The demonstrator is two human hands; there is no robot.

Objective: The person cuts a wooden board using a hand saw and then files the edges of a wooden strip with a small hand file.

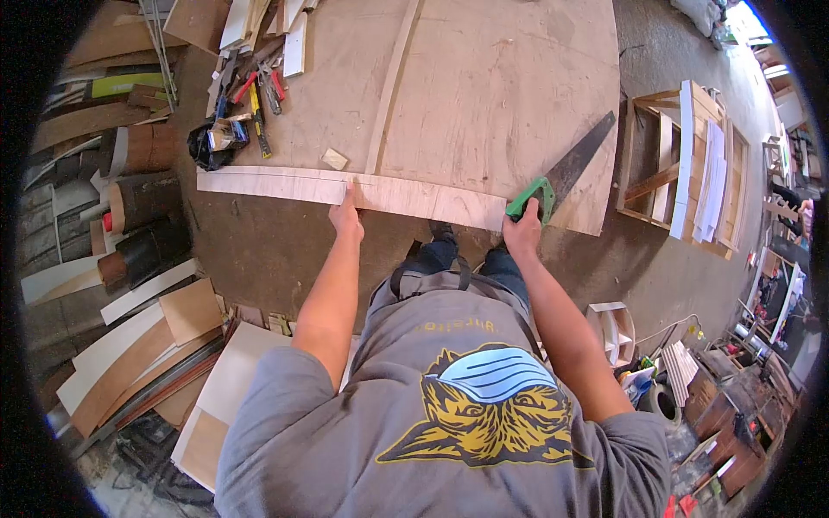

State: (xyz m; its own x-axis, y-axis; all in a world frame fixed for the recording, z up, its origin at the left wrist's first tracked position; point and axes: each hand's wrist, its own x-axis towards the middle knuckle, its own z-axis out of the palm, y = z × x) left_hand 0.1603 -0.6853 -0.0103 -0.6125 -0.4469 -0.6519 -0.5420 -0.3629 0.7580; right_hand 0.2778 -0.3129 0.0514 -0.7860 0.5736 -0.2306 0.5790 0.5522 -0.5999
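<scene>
A long light plywood strip (285, 183) lies along the near edge of the worktable, with a thin dark line along its left part. My left hand (348, 217) is closed on the strip's near edge left of its middle, one finger or the thumb on its top face. My right hand (523, 233) is closed round the green handle of a hand saw (580, 162), at the strip's right end. The saw's blade points away to the right over the table. Whether my right hand also touches the strip, I cannot tell. A small wood block (335, 159) lies just beyond the strip.
A wooden worktable (484, 78) bears a narrow batten (395, 82), a pile of pliers and other tools (259, 95), and a black bag (205, 147). A wooden frame (682, 164) stands to the right. Stacked boards (147, 345) lie at the left, clutter at the lower right.
</scene>
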